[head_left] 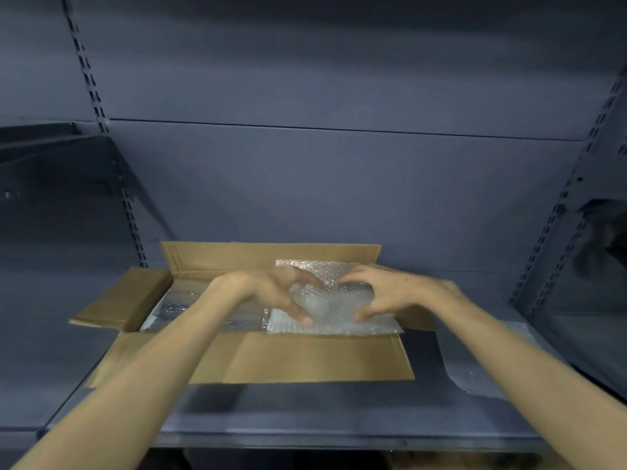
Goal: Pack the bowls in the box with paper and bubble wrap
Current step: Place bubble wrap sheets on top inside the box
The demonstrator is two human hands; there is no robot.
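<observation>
Your forearms reach over near flap; left hand (271, 293) and right hand (383, 293) grip closed on bubble-wrapped bundle (330, 301) from both sides, above right half of box (305, 356); lowering looks next.

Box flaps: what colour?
Plain brown cardboard, unprinted, on the box; head view, the only view, shows it best.

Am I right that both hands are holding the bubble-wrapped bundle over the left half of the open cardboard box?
Not quite. The head view shows the left hand and right hand holding the bubble-wrapped bundle over the right half of the open cardboard box, not the left. The rest is correct.
</observation>
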